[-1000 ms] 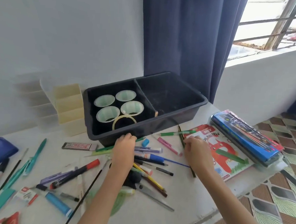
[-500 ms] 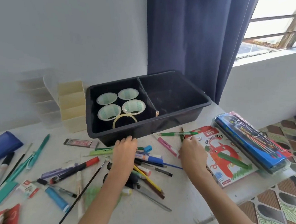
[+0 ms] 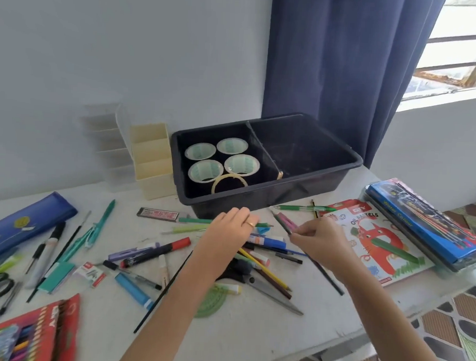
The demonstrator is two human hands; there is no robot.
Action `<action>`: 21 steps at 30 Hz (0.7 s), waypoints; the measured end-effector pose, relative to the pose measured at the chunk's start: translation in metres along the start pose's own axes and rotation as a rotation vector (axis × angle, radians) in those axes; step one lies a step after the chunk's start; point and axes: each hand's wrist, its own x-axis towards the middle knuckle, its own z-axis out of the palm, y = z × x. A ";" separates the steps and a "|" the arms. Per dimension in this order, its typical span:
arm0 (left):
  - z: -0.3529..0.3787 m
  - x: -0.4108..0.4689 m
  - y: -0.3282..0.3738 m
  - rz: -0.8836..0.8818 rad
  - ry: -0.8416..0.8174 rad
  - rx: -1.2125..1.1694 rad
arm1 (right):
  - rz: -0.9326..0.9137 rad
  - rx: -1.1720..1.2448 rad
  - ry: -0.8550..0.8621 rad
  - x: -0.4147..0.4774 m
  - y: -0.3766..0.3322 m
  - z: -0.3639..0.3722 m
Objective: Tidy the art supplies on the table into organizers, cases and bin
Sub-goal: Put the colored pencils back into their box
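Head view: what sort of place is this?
Probably a room in a home: a white table against a wall, a navy curtain beside a barred window, and patterned floor tiles.

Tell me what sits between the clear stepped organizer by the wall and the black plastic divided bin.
A cream plastic stepped organizer stands there, beside the black bin's left wall, in the head view.
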 end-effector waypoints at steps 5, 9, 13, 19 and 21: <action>-0.030 -0.050 -0.023 -0.053 0.121 -0.070 | 0.047 0.399 -0.153 -0.026 -0.034 0.036; -0.060 -0.102 -0.054 -0.205 0.093 -0.082 | -0.007 0.756 -0.289 -0.051 -0.068 0.079; -0.080 -0.166 -0.081 -0.349 -0.011 -0.207 | -0.057 0.802 -0.365 -0.075 -0.092 0.127; -0.099 -0.247 -0.106 -0.467 -0.056 -0.175 | -0.021 0.837 -0.331 -0.107 -0.118 0.198; -0.105 -0.267 -0.111 -0.482 -0.039 -0.145 | 0.022 0.873 -0.315 -0.115 -0.124 0.217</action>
